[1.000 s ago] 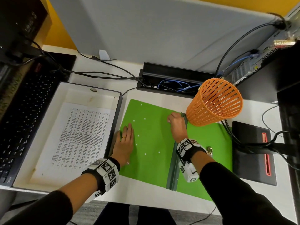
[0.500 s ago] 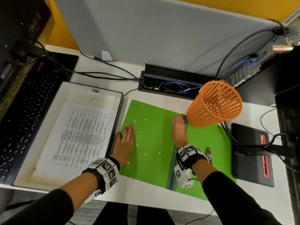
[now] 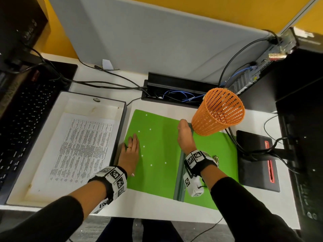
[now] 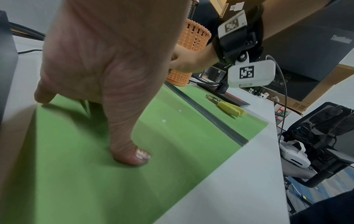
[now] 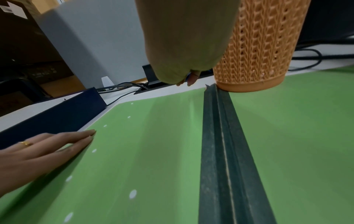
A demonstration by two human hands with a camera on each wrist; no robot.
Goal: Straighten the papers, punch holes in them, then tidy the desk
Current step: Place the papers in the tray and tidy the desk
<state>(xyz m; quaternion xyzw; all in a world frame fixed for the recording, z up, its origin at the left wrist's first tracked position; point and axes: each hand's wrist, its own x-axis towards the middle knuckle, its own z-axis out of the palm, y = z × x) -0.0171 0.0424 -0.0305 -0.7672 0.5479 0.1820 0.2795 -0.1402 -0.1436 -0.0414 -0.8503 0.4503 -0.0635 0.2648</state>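
Note:
An open green folder (image 3: 157, 154) with a dark spine (image 3: 180, 180) lies on the white desk, and several white punched paper dots (image 3: 143, 146) are scattered on its left leaf. My left hand (image 3: 130, 154) rests flat on that leaf near the box, fingers straight. My right hand (image 3: 185, 133) hovers at the far end of the spine (image 5: 216, 151) with fingers curled under; what they touch is hidden. A yellow-handled hole punch (image 4: 229, 108) lies on the right leaf beside my right wrist. Printed papers (image 3: 82, 149) sit in a white box (image 3: 120, 130) at left.
An orange mesh basket (image 3: 218, 112) stands on the folder's far right corner, touching the spine end. A black keyboard (image 3: 22, 123) is far left, a cable tray (image 3: 174, 91) behind the folder, and a monitor base (image 3: 257, 159) with cables at right.
Both hands stay about where they were on the folder. Only the head view has shifted slightly.

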